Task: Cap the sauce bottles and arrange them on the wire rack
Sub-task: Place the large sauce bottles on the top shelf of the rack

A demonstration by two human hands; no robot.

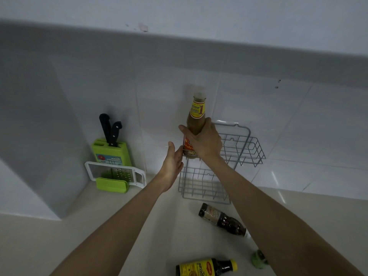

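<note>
Brown glass sauce bottle with yellow neck label upright, grasped by right hand; left hand open, at its 7 o'clock. Grey wire rack at 4 o'clock.

Two bare forearms, no sleeves, bare hands

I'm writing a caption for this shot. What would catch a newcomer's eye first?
First, the tall brown sauce bottle with a yellow neck label, held upright at centre by the right hand, with the left hand at its base over the grey wire rack. Next, the bright green knife block at left, and two dark bottles lying on the counter below.
</note>
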